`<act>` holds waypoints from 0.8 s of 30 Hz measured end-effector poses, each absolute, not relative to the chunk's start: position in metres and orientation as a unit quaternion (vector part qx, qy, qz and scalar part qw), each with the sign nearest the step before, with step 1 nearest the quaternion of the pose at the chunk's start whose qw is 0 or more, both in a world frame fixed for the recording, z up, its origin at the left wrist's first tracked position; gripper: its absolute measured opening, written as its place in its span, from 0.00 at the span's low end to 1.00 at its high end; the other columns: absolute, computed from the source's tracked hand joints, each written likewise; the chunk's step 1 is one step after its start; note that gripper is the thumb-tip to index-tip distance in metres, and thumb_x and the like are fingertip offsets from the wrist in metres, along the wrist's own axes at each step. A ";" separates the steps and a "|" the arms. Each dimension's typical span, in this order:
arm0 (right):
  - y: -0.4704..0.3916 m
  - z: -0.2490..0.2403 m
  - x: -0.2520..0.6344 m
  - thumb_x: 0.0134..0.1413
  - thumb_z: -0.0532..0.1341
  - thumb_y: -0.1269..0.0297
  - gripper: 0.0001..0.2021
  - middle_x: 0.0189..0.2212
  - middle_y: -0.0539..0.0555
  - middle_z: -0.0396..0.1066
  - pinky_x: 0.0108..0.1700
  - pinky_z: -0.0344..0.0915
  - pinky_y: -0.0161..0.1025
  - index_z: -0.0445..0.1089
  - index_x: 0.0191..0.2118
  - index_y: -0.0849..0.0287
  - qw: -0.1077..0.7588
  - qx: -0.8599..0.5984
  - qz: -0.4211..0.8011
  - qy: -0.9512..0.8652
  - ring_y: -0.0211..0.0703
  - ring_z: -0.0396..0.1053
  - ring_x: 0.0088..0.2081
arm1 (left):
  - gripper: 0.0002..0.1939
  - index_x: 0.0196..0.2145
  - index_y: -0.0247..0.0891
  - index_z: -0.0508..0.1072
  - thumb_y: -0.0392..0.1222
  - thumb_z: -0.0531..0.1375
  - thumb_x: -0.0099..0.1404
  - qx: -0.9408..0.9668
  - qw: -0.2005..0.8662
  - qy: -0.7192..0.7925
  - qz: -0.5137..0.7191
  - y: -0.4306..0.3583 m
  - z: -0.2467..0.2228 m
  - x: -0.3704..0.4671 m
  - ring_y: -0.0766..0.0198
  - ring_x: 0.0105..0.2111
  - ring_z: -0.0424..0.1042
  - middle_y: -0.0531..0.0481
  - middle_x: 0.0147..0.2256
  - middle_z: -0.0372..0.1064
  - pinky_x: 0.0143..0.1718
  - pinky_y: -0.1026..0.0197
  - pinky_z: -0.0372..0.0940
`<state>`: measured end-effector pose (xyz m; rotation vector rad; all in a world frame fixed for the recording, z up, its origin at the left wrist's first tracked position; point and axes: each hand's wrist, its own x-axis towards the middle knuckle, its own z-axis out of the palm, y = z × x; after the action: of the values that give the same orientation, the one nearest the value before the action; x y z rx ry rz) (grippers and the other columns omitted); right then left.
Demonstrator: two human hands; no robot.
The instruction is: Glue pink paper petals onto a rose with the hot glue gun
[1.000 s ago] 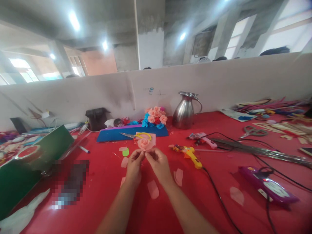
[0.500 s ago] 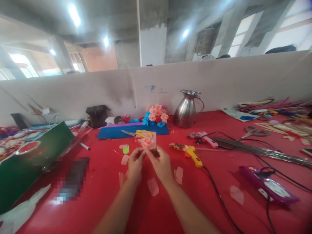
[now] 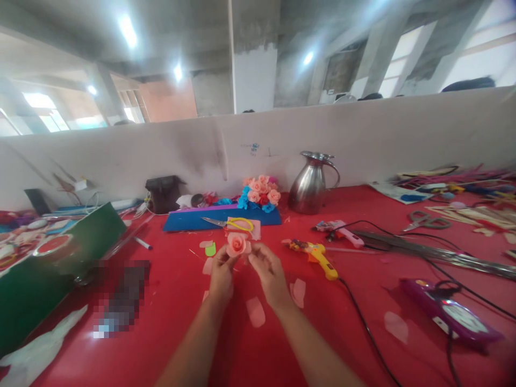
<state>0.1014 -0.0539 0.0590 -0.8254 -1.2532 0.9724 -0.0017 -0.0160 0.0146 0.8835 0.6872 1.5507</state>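
- From my remote seat, I take this for a craft workshop.
- My view shows a red worktable (image 3: pixel 177 338) with glue guns (image 3: pixel 324 262), scissors (image 3: pixel 241 224), cut pink pieces (image 3: pixel 255 312) and bunched artificial flowers (image 3: pixel 258 191).
- Over the partition (image 3: pixel 181 145), I see a bare concrete ceiling (image 3: pixel 205 19), pillar (image 3: pixel 255 80) and lights (image 3: pixel 128 30).

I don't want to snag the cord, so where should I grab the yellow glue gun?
I'd take the yellow glue gun by the middle of its handle, right hand coming from your right: it lies flat, handle slanting toward you and rightward, cluttered tip pointing left. The black cord leaves the handle's near end, so avoid that.
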 end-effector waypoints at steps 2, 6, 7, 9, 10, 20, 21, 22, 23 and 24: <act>-0.054 0.059 0.102 0.52 0.57 0.62 0.06 0.25 0.49 0.66 0.35 0.60 0.35 0.67 0.31 0.57 0.632 -0.357 0.447 -0.522 0.39 0.64 0.30 | 0.07 0.30 0.37 0.74 0.35 0.64 0.49 0.386 0.575 0.287 0.662 -0.015 0.014 -0.002 0.65 0.30 0.69 0.52 0.27 0.71 0.36 0.64 0.61; -0.050 0.054 0.101 0.52 0.57 0.58 0.09 0.23 0.49 0.66 0.33 0.60 0.35 0.67 0.28 0.58 0.628 -0.378 0.459 -0.502 0.39 0.63 0.28 | 0.08 0.30 0.35 0.73 0.36 0.63 0.49 0.390 0.573 0.294 0.658 -0.016 0.015 0.000 0.64 0.31 0.69 0.51 0.28 0.71 0.35 0.63 0.61; -0.050 0.053 0.101 0.52 0.57 0.57 0.10 0.22 0.49 0.66 0.32 0.60 0.35 0.66 0.26 0.58 0.626 -0.382 0.458 -0.503 0.39 0.63 0.27 | 0.08 0.30 0.35 0.72 0.36 0.64 0.49 0.390 0.572 0.298 0.657 -0.017 0.016 0.000 0.65 0.30 0.69 0.51 0.28 0.71 0.34 0.64 0.61; -0.049 0.052 0.101 0.53 0.56 0.57 0.12 0.21 0.49 0.65 0.32 0.59 0.35 0.66 0.25 0.58 0.622 -0.386 0.453 -0.508 0.39 0.62 0.27 | 0.07 0.28 0.35 0.71 0.36 0.64 0.49 0.394 0.576 0.297 0.652 -0.017 0.016 0.000 0.66 0.28 0.68 0.51 0.26 0.70 0.32 0.64 0.61; -0.049 0.052 0.101 0.53 0.55 0.57 0.13 0.21 0.49 0.65 0.32 0.59 0.35 0.66 0.24 0.58 0.621 -0.388 0.450 -0.511 0.39 0.62 0.27 | 0.06 0.27 0.35 0.71 0.37 0.63 0.50 0.397 0.579 0.296 0.648 -0.017 0.016 0.000 0.67 0.27 0.67 0.52 0.25 0.69 0.32 0.65 0.61; -0.049 0.058 0.103 0.53 0.55 0.56 0.11 0.20 0.48 0.66 0.31 0.59 0.35 0.65 0.27 0.57 0.643 -0.393 0.445 -0.484 0.38 0.62 0.25 | 0.10 0.32 0.35 0.73 0.38 0.63 0.50 0.405 0.565 0.315 0.645 -0.018 0.016 0.002 0.66 0.29 0.67 0.51 0.28 0.70 0.34 0.64 0.61; -0.049 0.058 0.103 0.53 0.55 0.56 0.11 0.20 0.48 0.66 0.31 0.59 0.35 0.65 0.27 0.57 0.644 -0.392 0.445 -0.483 0.38 0.62 0.25 | 0.09 0.32 0.35 0.73 0.38 0.63 0.50 0.409 0.567 0.313 0.643 -0.019 0.017 0.002 0.66 0.30 0.68 0.50 0.29 0.71 0.34 0.64 0.61; -0.050 0.058 0.103 0.54 0.55 0.56 0.11 0.20 0.48 0.65 0.31 0.59 0.35 0.65 0.27 0.57 0.645 -0.392 0.443 -0.484 0.38 0.62 0.25 | 0.09 0.32 0.35 0.73 0.38 0.63 0.50 0.414 0.567 0.312 0.640 -0.020 0.018 0.002 0.65 0.31 0.68 0.50 0.29 0.71 0.35 0.63 0.61; -0.050 0.058 0.103 0.54 0.55 0.57 0.11 0.20 0.48 0.65 0.31 0.58 0.35 0.65 0.27 0.57 0.646 -0.394 0.437 -0.486 0.38 0.61 0.25 | 0.09 0.32 0.35 0.73 0.38 0.63 0.50 0.418 0.566 0.312 0.638 -0.020 0.019 0.001 0.64 0.31 0.68 0.50 0.30 0.72 0.35 0.63 0.62; -0.051 0.058 0.104 0.54 0.54 0.57 0.11 0.21 0.48 0.64 0.31 0.58 0.35 0.66 0.27 0.57 0.648 -0.398 0.428 -0.489 0.38 0.61 0.26 | 0.10 0.33 0.35 0.74 0.38 0.63 0.50 0.421 0.564 0.316 0.636 -0.021 0.020 0.001 0.64 0.32 0.69 0.50 0.30 0.72 0.36 0.63 0.62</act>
<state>0.1036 -0.0509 0.0581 -0.9051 -1.1116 0.9738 0.0009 -0.0209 0.0196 0.9913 0.7434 1.4977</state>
